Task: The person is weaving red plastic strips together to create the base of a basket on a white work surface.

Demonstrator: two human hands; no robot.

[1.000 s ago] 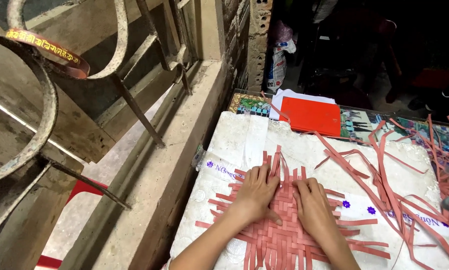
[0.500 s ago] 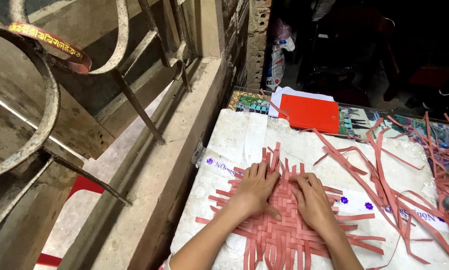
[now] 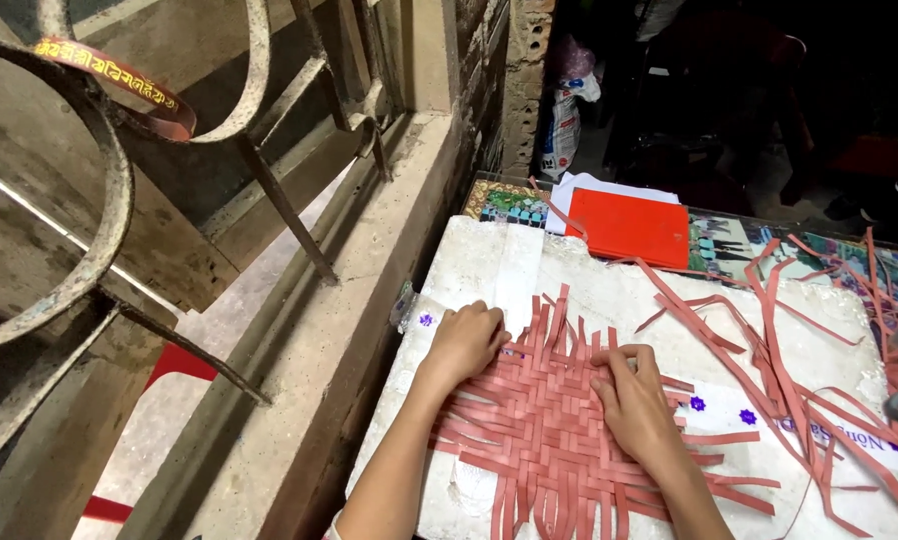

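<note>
Both hands lie flat, gripping nothing: left hand (image 3: 466, 343) presses the woven mat (image 3: 554, 425) at ten o'clock, right hand (image 3: 634, 405) at three (loose strips (image 3: 769, 350) lie nearer it).

A rusted iron grille (image 3: 99, 200) fronts a concrete ledge (image 3: 359, 300) at left. A brick pillar (image 3: 529, 70) stands behind. The room beyond is dark.

Both forearms reach in from the near edge, left hand (image 3: 466, 343) and right hand (image 3: 634, 402) palm-down, fingers (image 3: 609, 362) loosely curled.
</note>
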